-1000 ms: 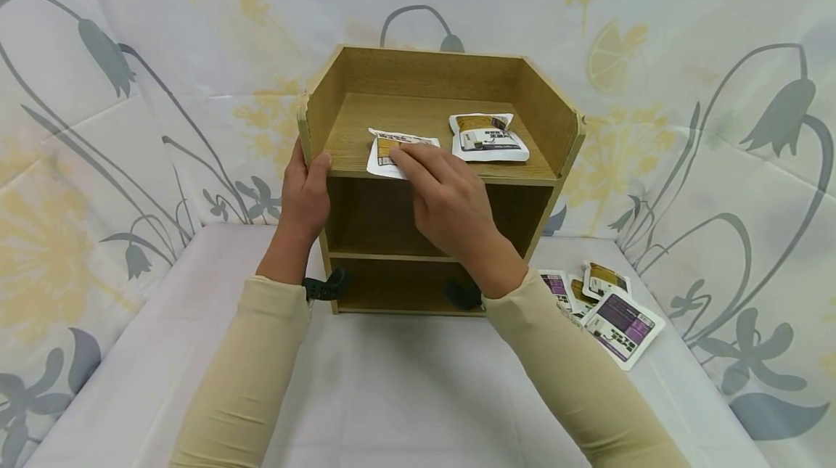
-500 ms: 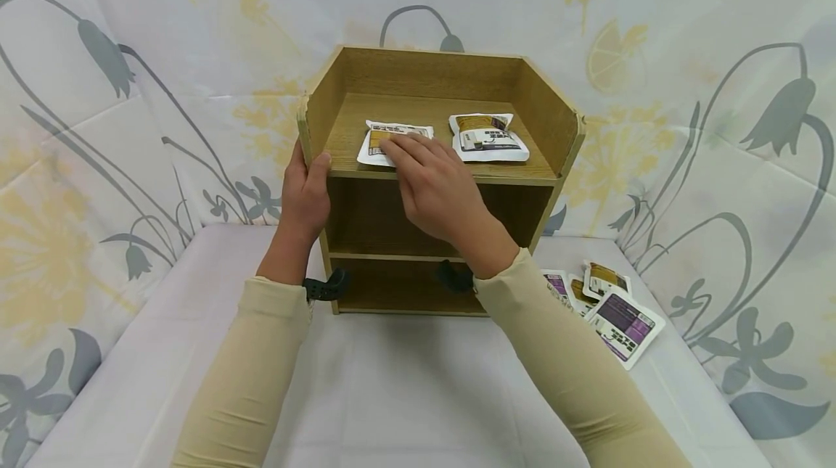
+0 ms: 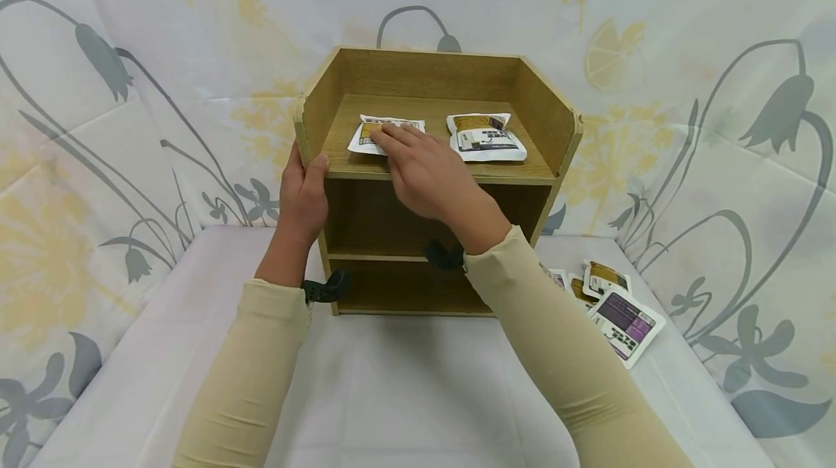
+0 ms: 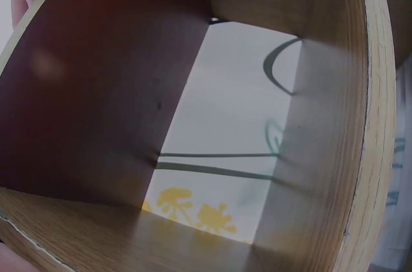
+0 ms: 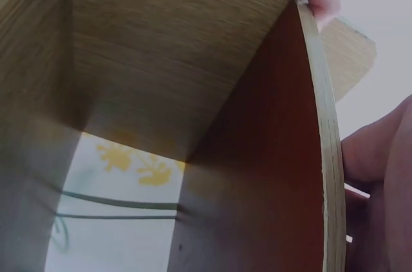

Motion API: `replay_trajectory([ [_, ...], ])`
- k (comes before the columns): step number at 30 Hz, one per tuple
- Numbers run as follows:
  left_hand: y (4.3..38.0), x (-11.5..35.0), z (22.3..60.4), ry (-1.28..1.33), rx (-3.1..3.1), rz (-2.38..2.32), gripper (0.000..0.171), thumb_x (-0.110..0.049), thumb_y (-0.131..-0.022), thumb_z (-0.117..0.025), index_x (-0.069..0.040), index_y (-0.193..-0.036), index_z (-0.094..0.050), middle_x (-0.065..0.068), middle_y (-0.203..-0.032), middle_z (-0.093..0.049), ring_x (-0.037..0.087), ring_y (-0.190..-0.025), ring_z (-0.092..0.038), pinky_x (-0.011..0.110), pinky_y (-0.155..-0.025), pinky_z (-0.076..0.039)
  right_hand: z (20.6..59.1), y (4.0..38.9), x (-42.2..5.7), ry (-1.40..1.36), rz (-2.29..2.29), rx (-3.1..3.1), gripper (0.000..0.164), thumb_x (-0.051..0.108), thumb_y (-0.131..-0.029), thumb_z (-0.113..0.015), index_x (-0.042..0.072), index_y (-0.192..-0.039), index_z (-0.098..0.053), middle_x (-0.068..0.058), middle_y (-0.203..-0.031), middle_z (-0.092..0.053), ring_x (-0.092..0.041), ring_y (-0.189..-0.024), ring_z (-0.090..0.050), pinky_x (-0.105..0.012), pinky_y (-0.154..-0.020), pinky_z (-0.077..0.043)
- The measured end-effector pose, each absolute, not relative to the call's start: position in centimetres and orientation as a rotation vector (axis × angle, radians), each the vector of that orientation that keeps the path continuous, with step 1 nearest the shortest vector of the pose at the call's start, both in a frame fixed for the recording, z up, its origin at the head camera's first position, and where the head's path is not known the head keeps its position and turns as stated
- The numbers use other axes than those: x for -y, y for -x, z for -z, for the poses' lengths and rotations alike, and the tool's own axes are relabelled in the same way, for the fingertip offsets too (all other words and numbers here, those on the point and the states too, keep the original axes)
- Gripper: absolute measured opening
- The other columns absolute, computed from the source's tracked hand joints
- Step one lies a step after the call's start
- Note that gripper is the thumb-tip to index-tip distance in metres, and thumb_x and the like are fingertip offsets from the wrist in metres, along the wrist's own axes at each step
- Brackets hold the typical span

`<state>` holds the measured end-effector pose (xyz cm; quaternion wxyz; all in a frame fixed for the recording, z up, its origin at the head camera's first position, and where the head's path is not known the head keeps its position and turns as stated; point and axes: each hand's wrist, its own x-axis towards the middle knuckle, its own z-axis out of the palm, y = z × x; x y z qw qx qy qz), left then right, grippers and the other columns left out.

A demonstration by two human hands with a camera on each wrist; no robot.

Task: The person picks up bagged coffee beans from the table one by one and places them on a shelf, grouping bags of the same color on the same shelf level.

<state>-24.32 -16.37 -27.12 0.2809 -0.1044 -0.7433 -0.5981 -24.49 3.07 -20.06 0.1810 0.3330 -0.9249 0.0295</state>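
A small wooden shelf (image 3: 427,64) stands against the backdrop, with a walled top and compartments below. My left hand (image 3: 303,196) grips the front edge of its left side panel, thumb on the near side. On the top board, a white packet with a brown label (image 3: 367,136) lies toward the left. My right hand (image 3: 431,174) rests on that packet with its fingers extended, covering its right part; the thumb is hidden in the head view. To the right lies another plump white packet (image 3: 486,138), apart from the hand. Both wrist views mostly show the compartment interior.
Several more packets, including one with a purple label (image 3: 625,326), lie in a loose pile on the white cloth (image 3: 405,395) to the right of the shelf. A flower-printed cloth (image 3: 215,91) hangs close behind and at both sides.
My right hand has moved the packet left and back, from overhanging the front edge to lying on the top board. The left hand has kept its grip on the side panel.
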Motion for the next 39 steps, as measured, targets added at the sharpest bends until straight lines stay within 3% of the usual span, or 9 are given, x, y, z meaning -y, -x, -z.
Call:
replay_trajectory([
  [14,24.3,16.2,27.2,0.276,1.98,1.603,0.047,-0.026,-0.1,-0.037,-0.008,-0.144,-0.037,0.016,-0.136,-0.048,0.023,-0.127,-0.043,0.043,-0.112,-0.029,19.8,24.5,-3.0,-0.931,-0.073,2.647,0.05,0.025,-0.104,-0.034,0.02,-0.153,-0.03,-0.002,-0.159,-0.03,-0.023,-0.147,-0.027,-0.038,-0.119,-0.022],
  [25,24.4,16.2,27.3,0.275,1.985,1.602,0.048,-0.026,-0.1,-0.037,-0.009,-0.145,-0.036,0.016,-0.137,-0.048,0.022,-0.127,-0.043,0.043,-0.113,-0.029,21.4,24.2,-4.7,-1.047,-0.325,2.376,0.046,0.012,-0.101,-0.039,0.012,-0.147,-0.042,-0.004,-0.151,-0.043,-0.022,-0.143,-0.035,-0.037,-0.119,-0.022],
  [39,24.1,16.3,27.0,0.255,2.011,1.604,0.05,-0.029,-0.101,-0.037,-0.012,-0.147,-0.034,0.014,-0.14,-0.046,0.023,-0.13,-0.041,0.043,-0.113,-0.028,23.9,21.9,-8.4,-1.233,-0.48,2.02,0.039,0.005,-0.092,-0.054,0.005,-0.13,-0.059,-0.014,-0.129,-0.059,-0.028,-0.125,-0.053,-0.041,-0.107,-0.04],
])
